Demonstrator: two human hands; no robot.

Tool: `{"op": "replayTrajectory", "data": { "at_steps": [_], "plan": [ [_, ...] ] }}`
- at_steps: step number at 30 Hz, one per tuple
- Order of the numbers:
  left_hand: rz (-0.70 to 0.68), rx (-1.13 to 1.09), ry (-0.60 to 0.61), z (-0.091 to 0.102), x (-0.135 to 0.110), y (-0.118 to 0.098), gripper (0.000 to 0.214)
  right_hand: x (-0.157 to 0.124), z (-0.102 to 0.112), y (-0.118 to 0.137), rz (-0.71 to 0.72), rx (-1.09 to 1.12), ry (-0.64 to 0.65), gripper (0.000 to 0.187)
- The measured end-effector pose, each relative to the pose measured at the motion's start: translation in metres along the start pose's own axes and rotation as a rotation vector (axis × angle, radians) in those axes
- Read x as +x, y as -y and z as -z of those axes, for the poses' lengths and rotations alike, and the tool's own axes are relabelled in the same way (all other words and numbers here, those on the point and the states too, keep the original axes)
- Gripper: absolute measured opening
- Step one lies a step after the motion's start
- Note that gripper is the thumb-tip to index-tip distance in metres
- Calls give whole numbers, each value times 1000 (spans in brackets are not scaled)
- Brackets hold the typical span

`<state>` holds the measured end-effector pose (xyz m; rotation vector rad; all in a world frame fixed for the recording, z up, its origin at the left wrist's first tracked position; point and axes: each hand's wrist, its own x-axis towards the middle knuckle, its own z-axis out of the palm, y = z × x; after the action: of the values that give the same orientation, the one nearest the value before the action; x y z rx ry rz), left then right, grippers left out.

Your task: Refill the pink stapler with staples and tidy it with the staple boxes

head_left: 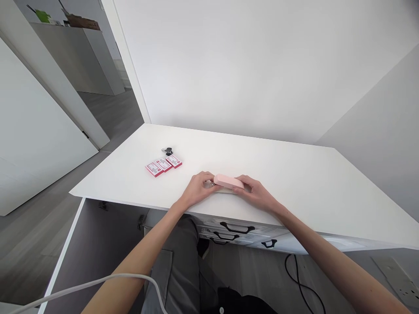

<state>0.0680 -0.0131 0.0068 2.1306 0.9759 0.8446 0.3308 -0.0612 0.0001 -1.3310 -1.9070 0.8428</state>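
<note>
A pink stapler (228, 182) lies on the white desk (294, 174) near its front edge. My left hand (198, 189) is closed round the stapler's left end, fingers at its metal front. My right hand (257, 192) grips the right end. Both hands rest on the desk top with the stapler between them.
Three small red-and-white boxes (163, 165) lie in a row to the left, with a small black clip (168, 151) just behind them. Under the desk stand clear drawers with black handles (237, 228). A white cable (98, 283) and a black cable (299, 279) run below.
</note>
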Motion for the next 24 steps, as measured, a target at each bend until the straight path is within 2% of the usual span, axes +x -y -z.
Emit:
{"op": "replayTrajectory", "data": {
  "at_steps": [9, 14, 18, 24],
  "plan": [
    [7, 14, -17, -3, -2, 6, 19, -3, -6, -7, -28, -11, -48, 38],
    [1, 1, -16, -6, -2, 9, 23, -4, -18, 4, 43, -84, -129, 46],
    [-11, -17, -10, -6, -3, 11, 20, 4, -31, 22, 139, -199, -200, 37],
    [-18, -5, 2, -7, -4, 15, 22, 16, -43, 35, 219, -296, -206, 25]
  ]
}}
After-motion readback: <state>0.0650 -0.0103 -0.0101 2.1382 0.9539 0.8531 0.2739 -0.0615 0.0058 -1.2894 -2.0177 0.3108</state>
